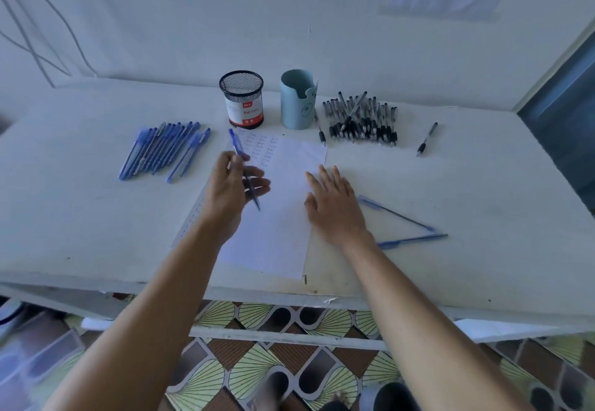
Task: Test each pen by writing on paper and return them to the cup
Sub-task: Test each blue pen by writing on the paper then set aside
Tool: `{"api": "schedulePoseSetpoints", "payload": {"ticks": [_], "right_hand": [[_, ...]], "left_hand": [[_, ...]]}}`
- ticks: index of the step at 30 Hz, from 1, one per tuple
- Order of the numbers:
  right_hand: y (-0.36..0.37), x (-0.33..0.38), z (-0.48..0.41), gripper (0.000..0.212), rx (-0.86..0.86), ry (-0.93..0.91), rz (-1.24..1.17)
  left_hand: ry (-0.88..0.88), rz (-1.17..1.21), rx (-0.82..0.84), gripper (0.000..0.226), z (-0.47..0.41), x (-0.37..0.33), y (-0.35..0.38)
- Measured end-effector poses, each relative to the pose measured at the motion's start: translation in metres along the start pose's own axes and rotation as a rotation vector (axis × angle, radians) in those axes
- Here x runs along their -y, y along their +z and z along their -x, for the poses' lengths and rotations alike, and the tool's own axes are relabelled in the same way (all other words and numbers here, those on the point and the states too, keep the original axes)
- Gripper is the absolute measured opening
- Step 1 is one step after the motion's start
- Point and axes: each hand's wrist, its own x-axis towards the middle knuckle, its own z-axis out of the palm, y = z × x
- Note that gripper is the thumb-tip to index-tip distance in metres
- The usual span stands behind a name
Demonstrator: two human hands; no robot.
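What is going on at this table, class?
A person is testing pens. The left hand holds a blue pen over the paper, and the right hand lies flat on the sheet's right edge. Small writing covers the paper's top. Spare blue pens lie in a row on the left, black pens in a pile on the right. A mesh cup and a blue cup stand at the back; no pen sticks out of either.
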Motion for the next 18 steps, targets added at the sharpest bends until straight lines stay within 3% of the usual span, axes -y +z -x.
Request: {"api": "schedulePoseSetpoints", "payload": {"ticks": [3,5,7,11,14,18], "right_hand": [[0.0,0.0,-0.001,0.054,0.007,0.007,-0.01],[0.0,0.0,-0.001,0.054,0.001,0.005,-0.01],[0.001,0.0,-0.001,0.054,-0.001,0.002,-0.011],[0.003,-0.002,-0.002,0.054,-0.018,-0.004,-0.02],[0.004,-0.002,-0.003,0.054,-0.016,-0.004,-0.027],[0.004,-0.002,-0.002,0.054,-0.032,-0.007,-0.032]], "left_hand": [[-0.09,0.33,0.007,0.043,-0.006,-0.008,-0.008],[-0.169,0.463,0.054,0.065,-0.008,-0.012,-0.016],[-0.173,0.537,0.054,0.068,-0.011,-0.013,-0.024],[-0.101,0.589,0.019,0.053,-0.013,-0.011,-0.033],[-0.055,0.65,0.047,0.059,-0.019,-0.008,-0.036],[0.062,0.385,0.013,0.052,-0.033,0.002,-0.031]]}}
